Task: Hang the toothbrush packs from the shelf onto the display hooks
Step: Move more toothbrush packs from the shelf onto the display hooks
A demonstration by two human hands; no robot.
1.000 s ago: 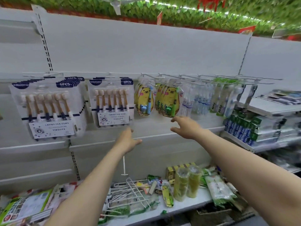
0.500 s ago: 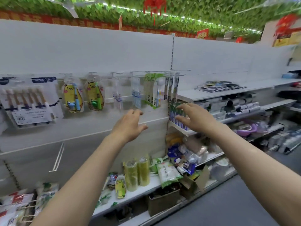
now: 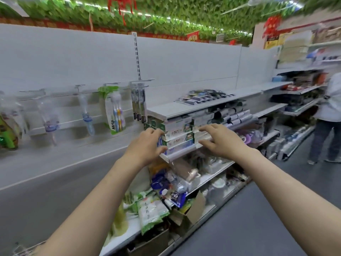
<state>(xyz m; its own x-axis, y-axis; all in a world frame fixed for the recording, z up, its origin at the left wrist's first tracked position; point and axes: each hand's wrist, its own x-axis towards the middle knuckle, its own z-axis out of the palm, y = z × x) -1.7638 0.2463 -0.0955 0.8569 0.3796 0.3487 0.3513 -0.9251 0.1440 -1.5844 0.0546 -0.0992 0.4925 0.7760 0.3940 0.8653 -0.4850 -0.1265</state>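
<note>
Dark toothbrush packs (image 3: 204,96) lie flat on the upper white shelf (image 3: 166,110) right of centre. On the wall hooks to the left hang a green pack (image 3: 112,108), dark packs (image 3: 138,102) and clear packs (image 3: 85,115). My left hand (image 3: 147,145) and my right hand (image 3: 220,140) are both stretched out in front of the stacked boxes (image 3: 178,134) under that shelf, fingers loosely spread and holding nothing. Both hands are below the level of the flat packs.
The bottom shelf (image 3: 129,230) holds green bags (image 3: 151,211), a blue packet and an opened cardboard box (image 3: 191,213). A person (image 3: 328,115) stands in the aisle at the far right. More stocked shelves run along the right side.
My view has swung right along the shelving, so the hanging packs slid to the left. Both hands moved with it and now sit in front of the stacked boxes, still empty.
</note>
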